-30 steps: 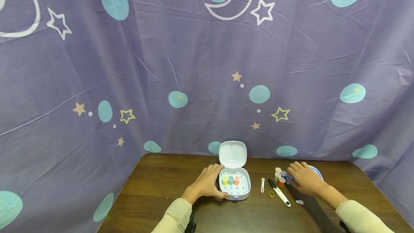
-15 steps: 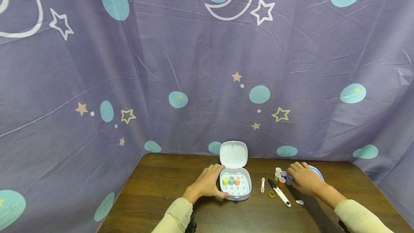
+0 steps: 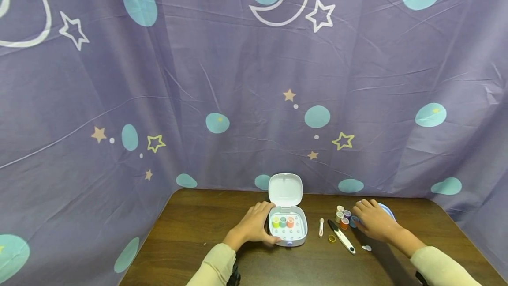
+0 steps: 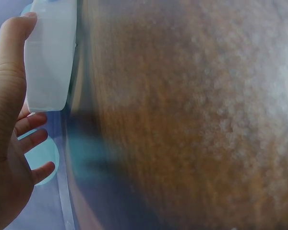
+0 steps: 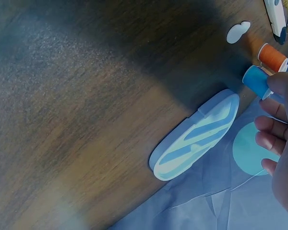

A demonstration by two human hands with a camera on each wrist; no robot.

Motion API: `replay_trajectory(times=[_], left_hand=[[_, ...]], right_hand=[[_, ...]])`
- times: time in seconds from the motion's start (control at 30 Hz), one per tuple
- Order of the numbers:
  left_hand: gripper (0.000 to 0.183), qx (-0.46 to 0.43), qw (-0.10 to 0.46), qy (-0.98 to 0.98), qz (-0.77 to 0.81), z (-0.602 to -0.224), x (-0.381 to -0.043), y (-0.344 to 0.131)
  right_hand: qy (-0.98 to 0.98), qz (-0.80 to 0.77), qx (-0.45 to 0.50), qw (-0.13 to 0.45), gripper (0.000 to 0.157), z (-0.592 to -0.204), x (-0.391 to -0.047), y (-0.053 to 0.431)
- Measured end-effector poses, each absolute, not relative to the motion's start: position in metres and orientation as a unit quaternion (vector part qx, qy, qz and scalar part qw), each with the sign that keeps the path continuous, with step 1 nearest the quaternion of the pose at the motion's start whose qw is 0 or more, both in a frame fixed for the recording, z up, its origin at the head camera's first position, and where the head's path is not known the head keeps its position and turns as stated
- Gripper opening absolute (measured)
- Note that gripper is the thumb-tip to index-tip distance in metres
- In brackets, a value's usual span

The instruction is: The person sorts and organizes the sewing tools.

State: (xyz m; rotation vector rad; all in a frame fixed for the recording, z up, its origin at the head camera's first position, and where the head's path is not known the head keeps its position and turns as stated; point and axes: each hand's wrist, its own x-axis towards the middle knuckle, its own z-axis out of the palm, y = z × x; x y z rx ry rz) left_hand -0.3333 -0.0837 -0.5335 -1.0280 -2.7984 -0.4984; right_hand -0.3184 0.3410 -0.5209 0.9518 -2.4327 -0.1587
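Note:
A small white sewing box (image 3: pixel 303 235) stands on the table with its lid (image 3: pixel 285 190) raised. Inside, yellow (image 3: pixel 276 222), teal (image 3: pixel 283 222) and coral (image 3: pixel 290 222) thread spools line the back row of pegs. My left hand (image 3: pixel 254 225) grips the box's left side, thumb at the front and fingers toward the back. Over at the right, my right hand (image 3: pixel 373 220) pinches a blue thread spool (image 5: pixel 256 80) between thumb and forefinger; its other fingers are loosely curled. Beside that spool lies an orange one (image 5: pixel 272 57), with several more spools grouped to its left in the head view.
A blue-and-white oval case part (image 5: pixel 197 136) lies behind my right hand. White-handled thread snips (image 3: pixel 342 237), a small thread bundle (image 3: pixel 321 227), a yellow ring (image 3: pixel 331 238) and a white flat piece (image 3: pixel 367 248) lie between the hands. A purple curtain (image 3: pixel 238 78) hangs behind the table.

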Motion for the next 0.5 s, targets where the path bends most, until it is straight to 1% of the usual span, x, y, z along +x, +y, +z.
replay_trajectory(times=[0.2, 0.5], left_hand=[[0.099, -0.339, 0.057, -0.924, -0.166, -0.532, -0.333, -0.083], [0.099, -0.339, 0.059, -0.924, -0.166, -0.532, -0.332, -0.084]], right_hand=[[-0.894, -0.060, 0.348, 0.275, 0.028, -0.518, -0.319, 0.344], [-0.881, -0.056, 0.361, 0.301, 0.032, -0.509, -0.321, 0.346]])
